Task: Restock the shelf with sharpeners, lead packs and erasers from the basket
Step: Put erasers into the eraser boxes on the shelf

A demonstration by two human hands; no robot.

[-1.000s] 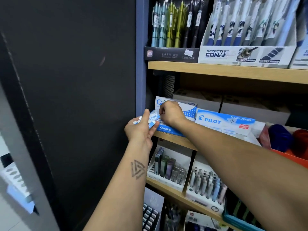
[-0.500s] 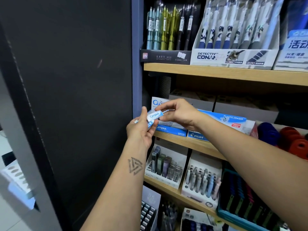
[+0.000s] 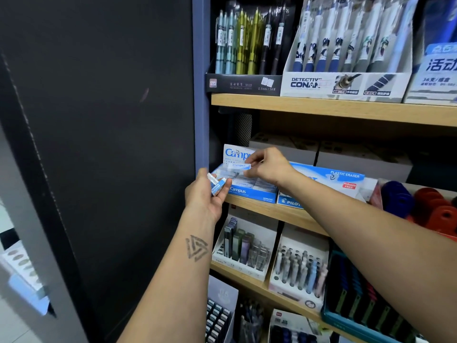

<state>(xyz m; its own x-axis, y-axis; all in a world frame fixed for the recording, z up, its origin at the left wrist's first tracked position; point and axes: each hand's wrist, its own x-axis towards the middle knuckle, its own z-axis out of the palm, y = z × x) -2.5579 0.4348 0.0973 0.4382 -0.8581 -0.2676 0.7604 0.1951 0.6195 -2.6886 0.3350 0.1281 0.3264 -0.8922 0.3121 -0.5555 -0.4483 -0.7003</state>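
Note:
My right hand [image 3: 268,165] pinches one blue-and-white Campus eraser [image 3: 238,166] just over the open blue Campus eraser box [image 3: 249,193] at the left end of the middle shelf. My left hand [image 3: 206,196] hovers just left of that box's front corner and grips a few more Campus erasers [image 3: 218,185]. Rows of erasers lie inside the box. The basket is out of view.
A blue Pilot eraser box [image 3: 329,180] stands right of the Campus box, with blue and red items [image 3: 420,206] further right. Pen displays [image 3: 346,70] fill the shelf above; lead packs [image 3: 243,246] and small tubes [image 3: 299,268] sit below. A dark panel [image 3: 99,144] flanks the left.
My right hand took one eraser from my left hand and carried it right, over the Campus box. My left hand dropped slightly with the remaining erasers.

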